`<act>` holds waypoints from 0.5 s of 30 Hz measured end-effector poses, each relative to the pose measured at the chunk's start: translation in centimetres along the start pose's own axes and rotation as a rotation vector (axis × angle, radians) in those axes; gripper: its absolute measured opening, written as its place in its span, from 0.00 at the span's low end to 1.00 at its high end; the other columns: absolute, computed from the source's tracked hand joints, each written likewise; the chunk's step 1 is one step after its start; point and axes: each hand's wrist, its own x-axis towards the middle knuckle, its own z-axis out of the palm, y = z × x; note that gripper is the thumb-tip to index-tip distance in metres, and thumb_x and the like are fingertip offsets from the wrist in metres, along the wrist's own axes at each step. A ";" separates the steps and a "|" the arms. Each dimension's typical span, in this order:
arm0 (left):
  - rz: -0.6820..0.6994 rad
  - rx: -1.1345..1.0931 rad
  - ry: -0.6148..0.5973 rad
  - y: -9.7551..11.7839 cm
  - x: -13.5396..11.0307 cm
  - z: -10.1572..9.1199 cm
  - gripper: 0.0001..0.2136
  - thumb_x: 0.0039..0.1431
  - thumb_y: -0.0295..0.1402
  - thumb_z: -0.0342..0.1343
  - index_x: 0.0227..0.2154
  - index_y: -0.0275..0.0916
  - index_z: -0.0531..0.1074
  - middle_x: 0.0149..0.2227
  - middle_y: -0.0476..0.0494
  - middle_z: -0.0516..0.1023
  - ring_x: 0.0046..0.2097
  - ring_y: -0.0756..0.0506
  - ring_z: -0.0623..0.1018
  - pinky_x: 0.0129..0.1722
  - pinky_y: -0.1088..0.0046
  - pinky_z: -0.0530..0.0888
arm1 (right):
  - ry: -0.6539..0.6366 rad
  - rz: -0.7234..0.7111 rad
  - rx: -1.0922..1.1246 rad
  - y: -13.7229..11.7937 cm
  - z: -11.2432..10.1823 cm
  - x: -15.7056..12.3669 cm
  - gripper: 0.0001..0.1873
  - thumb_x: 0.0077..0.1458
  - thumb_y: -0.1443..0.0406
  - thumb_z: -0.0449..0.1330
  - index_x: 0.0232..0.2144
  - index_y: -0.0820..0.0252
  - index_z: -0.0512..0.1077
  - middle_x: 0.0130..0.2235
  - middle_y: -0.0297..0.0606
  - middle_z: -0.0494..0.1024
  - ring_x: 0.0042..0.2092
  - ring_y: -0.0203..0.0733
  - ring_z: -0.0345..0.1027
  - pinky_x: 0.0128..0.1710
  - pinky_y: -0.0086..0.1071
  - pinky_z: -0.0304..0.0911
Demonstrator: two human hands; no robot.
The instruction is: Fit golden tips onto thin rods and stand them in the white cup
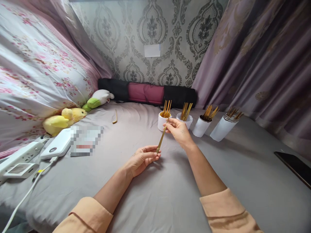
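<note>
A slim gold-coloured stick (160,139), wider at its lower end, slants between my two hands over the grey sheet. My left hand (145,159) pinches the wide lower end between thumb and fingers. Higher up, my right hand (178,130) is closed on the thin upper part. Just behind my right hand stand a white cup (162,123) and a translucent-rimmed cup (188,122), both with thin golden sticks in them. Farther right are a white-wrapped cup (200,128) and a tilted white jar (220,129), also holding sticks. A short bent gold-coloured piece (115,117) lies to the left.
On the left lie a power strip (20,158), a white power bank (57,144) with a cable, a blurred flat packet (85,142) and plush toys (70,119). A black and maroon roll (145,93) lies along the wall. A dark phone-like slab (293,166) is at far right.
</note>
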 end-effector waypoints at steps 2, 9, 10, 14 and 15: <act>-0.004 0.007 -0.003 0.0 0.0 0.0 0.16 0.41 0.20 0.60 0.37 0.30 0.70 0.38 0.35 0.74 0.36 0.48 0.76 0.39 0.76 0.72 | 0.037 -0.012 0.015 0.1 0.0 0.2 0.12 0.46 0.70 0.55 0.36 0.64 0.68 0.31 0.38 0.75 0.31 0.33 0.70 0.29 0.27 0.66; -0.011 0.030 -0.017 -0.1 -0.1 0.0 0.16 0.41 0.20 0.60 0.37 0.30 0.70 0.38 0.35 0.75 0.35 0.49 0.75 0.38 0.75 0.71 | 0.095 -0.075 0.051 0.5 -0.4 0.6 0.17 0.44 0.67 0.57 0.39 0.63 0.65 0.32 0.38 0.74 0.32 0.34 0.70 0.29 0.28 0.67; -0.011 0.034 -0.017 -0.1 -0.1 0.0 0.16 0.41 0.20 0.60 0.37 0.30 0.71 0.38 0.35 0.75 0.35 0.49 0.76 0.38 0.75 0.71 | 0.102 -0.085 0.053 0.5 -0.4 0.7 0.17 0.44 0.66 0.58 0.39 0.63 0.65 0.33 0.38 0.74 0.31 0.34 0.70 0.29 0.29 0.67; -0.002 0.046 -0.021 -0.1 -0.1 0.1 0.15 0.41 0.20 0.60 0.37 0.30 0.71 0.38 0.35 0.75 0.35 0.48 0.76 0.38 0.75 0.72 | 0.114 -0.118 0.046 0.5 -0.8 0.7 0.18 0.44 0.64 0.58 0.40 0.61 0.63 0.32 0.37 0.74 0.31 0.34 0.70 0.30 0.30 0.67; -0.002 0.047 -0.021 0.0 -0.1 0.2 0.15 0.42 0.20 0.60 0.37 0.30 0.72 0.38 0.35 0.75 0.35 0.48 0.76 0.38 0.75 0.72 | 0.115 -0.123 0.042 0.5 -0.9 0.7 0.18 0.44 0.63 0.57 0.40 0.61 0.63 0.32 0.36 0.74 0.31 0.34 0.70 0.30 0.29 0.67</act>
